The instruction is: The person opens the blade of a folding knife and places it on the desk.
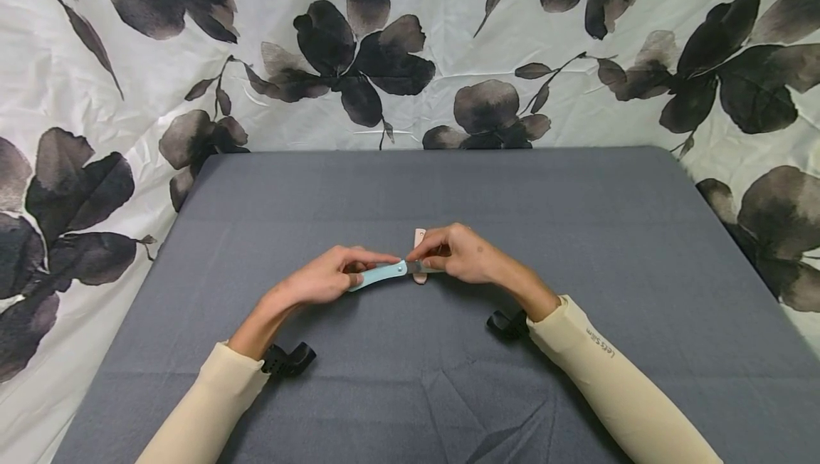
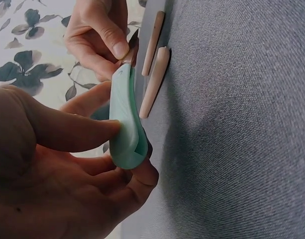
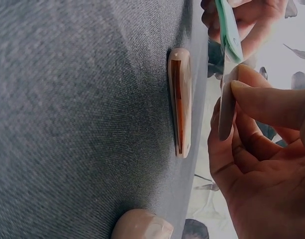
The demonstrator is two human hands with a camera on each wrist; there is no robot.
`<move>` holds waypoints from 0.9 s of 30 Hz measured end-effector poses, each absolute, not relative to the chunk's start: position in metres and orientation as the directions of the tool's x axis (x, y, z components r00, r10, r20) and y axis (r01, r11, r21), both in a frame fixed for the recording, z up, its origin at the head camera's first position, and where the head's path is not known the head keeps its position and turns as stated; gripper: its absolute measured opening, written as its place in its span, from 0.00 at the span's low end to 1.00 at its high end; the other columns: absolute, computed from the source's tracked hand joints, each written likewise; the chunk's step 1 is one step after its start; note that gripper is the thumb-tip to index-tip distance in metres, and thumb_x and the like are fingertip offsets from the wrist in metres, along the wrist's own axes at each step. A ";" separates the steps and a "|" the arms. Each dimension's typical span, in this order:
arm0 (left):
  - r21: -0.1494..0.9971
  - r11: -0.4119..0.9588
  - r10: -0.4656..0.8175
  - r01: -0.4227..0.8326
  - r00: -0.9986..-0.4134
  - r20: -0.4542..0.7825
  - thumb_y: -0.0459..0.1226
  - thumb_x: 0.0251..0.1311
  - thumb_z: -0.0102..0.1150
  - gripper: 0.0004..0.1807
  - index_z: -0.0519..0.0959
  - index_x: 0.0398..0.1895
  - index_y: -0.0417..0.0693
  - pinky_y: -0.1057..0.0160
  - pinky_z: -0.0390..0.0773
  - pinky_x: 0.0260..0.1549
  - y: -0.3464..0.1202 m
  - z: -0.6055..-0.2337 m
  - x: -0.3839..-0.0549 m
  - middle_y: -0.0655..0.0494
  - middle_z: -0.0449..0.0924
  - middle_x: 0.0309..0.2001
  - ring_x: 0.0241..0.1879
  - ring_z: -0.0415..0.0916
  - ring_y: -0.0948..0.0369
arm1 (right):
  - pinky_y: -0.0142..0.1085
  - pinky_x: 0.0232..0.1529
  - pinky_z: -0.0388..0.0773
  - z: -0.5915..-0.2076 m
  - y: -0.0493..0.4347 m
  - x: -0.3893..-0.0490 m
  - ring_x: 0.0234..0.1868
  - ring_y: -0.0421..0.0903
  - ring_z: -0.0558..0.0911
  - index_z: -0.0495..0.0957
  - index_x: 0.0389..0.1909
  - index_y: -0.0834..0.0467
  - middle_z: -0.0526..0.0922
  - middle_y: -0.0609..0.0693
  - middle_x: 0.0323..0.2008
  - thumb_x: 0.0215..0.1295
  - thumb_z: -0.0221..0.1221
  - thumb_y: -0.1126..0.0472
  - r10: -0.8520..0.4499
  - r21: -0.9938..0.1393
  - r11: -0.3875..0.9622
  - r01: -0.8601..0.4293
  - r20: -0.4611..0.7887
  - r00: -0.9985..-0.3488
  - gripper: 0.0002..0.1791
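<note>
I hold the folding knife above the worktop, well inside the far edge. Left hand: fingers pinch the handle. Right hand: fingers pinch the blade. Apparent step: pivoting the blade, direction indeterminate. Next, likely: steady handle, fingers off the cutting edge.

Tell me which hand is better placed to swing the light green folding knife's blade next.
Probably the right hand: it pinches the blade, while the left hand grips the handle and seems better placed to steady it.
</note>
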State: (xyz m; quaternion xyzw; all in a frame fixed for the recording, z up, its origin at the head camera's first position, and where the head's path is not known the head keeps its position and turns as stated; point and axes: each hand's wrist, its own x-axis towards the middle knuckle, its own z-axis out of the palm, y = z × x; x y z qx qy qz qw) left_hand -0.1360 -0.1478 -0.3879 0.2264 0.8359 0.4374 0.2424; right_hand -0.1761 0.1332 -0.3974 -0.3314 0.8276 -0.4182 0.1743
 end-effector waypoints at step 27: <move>0.844 0.491 0.606 0.216 -0.780 -0.153 0.24 0.67 0.52 0.34 0.74 0.74 0.58 0.61 0.74 0.44 -0.142 -0.396 -0.132 0.47 0.82 0.49 0.42 0.77 0.57 | 0.37 0.41 0.78 -0.391 0.136 -0.182 0.38 0.43 0.81 0.90 0.46 0.55 0.90 0.50 0.44 0.70 0.64 0.68 -0.616 -0.780 0.469 -0.415 0.048 -0.786 0.10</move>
